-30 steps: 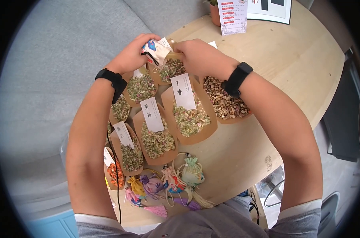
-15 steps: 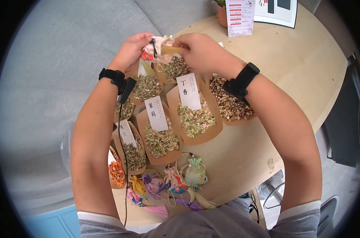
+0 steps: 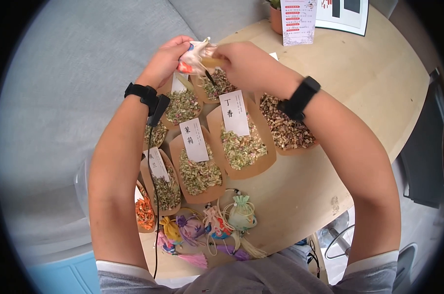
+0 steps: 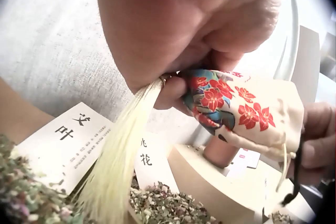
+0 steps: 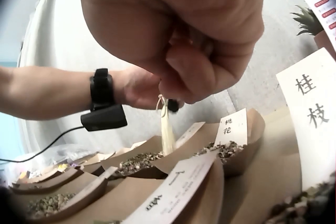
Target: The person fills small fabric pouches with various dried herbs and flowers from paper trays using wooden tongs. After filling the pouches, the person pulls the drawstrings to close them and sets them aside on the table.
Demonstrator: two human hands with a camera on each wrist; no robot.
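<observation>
My left hand (image 3: 162, 62) holds a cream drawstring pouch (image 4: 257, 103) printed with red flowers and blue patches. A pale yellow tassel (image 4: 118, 150) hangs down from the end in my left fingers. At the pouch's opposite, gathered end is my right hand (image 3: 249, 64), its fingers curled in and pinching the mouth. A black cord (image 4: 297, 174) dangles there beside the right fingertips. In the right wrist view the right hand's own fingers hide most of the pouch. Both hands are above the far trays of dried petals (image 3: 218, 85).
Several brown paper trays (image 3: 267, 159) of dried herbs with white label cards (image 3: 234, 112) cover the table's left part. Finished-looking small pouches (image 3: 241, 213) with tassels lie near the front edge. A potted plant (image 3: 276, 19) and a printed card (image 3: 299, 22) stand at the back.
The pouch has turned in my left hand, its gathered end now pointing up and toward the right hand. The black cord now hangs below it. The head view has shifted slightly.
</observation>
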